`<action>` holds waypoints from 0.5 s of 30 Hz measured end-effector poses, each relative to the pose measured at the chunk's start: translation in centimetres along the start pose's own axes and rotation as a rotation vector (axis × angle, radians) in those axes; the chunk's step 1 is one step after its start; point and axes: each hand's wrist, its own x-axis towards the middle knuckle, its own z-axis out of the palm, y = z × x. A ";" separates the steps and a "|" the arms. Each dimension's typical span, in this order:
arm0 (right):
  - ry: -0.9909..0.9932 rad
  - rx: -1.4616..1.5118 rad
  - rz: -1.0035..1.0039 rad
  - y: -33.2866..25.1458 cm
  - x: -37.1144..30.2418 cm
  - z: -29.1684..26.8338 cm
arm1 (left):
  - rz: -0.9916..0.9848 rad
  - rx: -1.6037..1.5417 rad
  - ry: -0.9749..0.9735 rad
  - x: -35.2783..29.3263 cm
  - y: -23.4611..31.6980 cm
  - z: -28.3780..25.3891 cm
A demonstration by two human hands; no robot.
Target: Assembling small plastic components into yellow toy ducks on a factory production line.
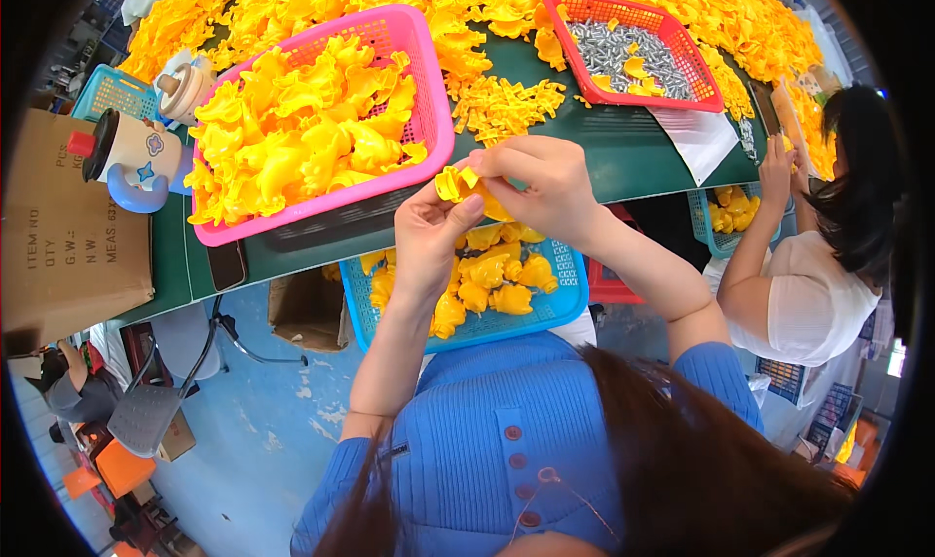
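Both my hands meet at the table's front edge around a small yellow plastic part (pixel 456 181). My left hand (pixel 430 238) pinches it from below with thumb and fingers. My right hand (pixel 542 189) closes over it from above and the right. Just under them, on my lap, sits a blue basket (pixel 557 309) with several finished yellow pieces. A pink basket (pixel 427 31) heaped with loose yellow parts stands to the upper left of my hands on the green table (pixel 623 148).
A red basket (pixel 701 94) of metal screws stands at the back right, amid a big heap of yellow parts (pixel 487 2). A white and blue jug (pixel 131 158) and a cardboard box (pixel 68 245) sit left. Another person (pixel 828 265) works at the right.
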 end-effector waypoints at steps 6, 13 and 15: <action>-0.109 0.161 0.151 -0.2 0.7 -1.7 | -0.063 -0.004 -0.052 0.2 0.9 -0.1; -0.156 0.393 0.286 0.0 1.2 -4.0 | -0.098 -0.070 -0.020 -0.2 1.0 0.1; -0.225 0.227 0.154 0.1 0.9 -4.1 | -0.071 -0.082 -0.035 -0.3 0.7 0.2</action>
